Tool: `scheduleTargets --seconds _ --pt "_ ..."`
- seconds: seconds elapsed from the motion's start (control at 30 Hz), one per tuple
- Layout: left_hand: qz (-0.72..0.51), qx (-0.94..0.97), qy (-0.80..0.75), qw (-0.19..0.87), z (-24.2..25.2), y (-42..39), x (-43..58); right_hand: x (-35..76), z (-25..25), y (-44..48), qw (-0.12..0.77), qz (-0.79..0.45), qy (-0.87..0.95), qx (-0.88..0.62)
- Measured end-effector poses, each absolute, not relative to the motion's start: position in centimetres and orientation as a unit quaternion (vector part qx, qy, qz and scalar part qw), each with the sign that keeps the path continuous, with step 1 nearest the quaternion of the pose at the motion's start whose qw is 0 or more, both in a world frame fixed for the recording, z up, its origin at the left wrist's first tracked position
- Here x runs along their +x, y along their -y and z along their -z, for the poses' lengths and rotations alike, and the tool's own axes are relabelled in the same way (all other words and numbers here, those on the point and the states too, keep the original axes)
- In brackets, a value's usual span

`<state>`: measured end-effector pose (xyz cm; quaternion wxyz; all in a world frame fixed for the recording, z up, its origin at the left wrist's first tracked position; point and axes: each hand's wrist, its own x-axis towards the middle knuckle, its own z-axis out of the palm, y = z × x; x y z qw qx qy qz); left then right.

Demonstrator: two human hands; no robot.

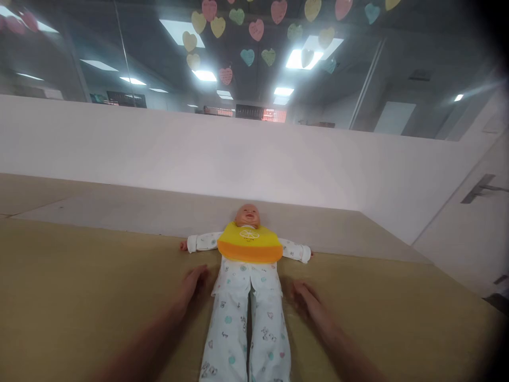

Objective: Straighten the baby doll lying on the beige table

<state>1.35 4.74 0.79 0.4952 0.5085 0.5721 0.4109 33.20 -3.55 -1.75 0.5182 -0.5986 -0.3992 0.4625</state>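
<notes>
A baby doll (pixel 247 289) lies on its back on a tan table (pixel 79 286), arms spread, head toward the wall. It wears white printed pyjamas and a yellow and orange bib (pixel 248 245) over its chest. My left hand (pixel 193 285) rests flat on the table just left of the doll's waist, fingers stretched out, holding nothing. My right hand (pixel 308 300) lies flat on the table just right of the doll's hip, fingers out, holding nothing. Both hands are slightly blurred.
A low white partition wall (pixel 199 148) runs behind the table. Above it is glass with paper hearts (pixel 256 29) stuck on it and ceiling lights behind. The table's right edge (pixel 457 281) drops to a pale floor.
</notes>
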Motion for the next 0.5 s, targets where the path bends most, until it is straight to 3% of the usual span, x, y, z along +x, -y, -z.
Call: scheduleTargets --seconds 0.13,0.5 --pt "-0.410 0.458 -0.516 0.596 -1.0 -9.5 3.1 33.0 2.0 -1.4 0.569 -0.482 0.336 -0.575" --pt "-0.472 0.461 -0.480 0.578 -2.5 -10.7 4.9 31.2 1.4 -5.8 0.659 -0.552 0.293 -0.420"
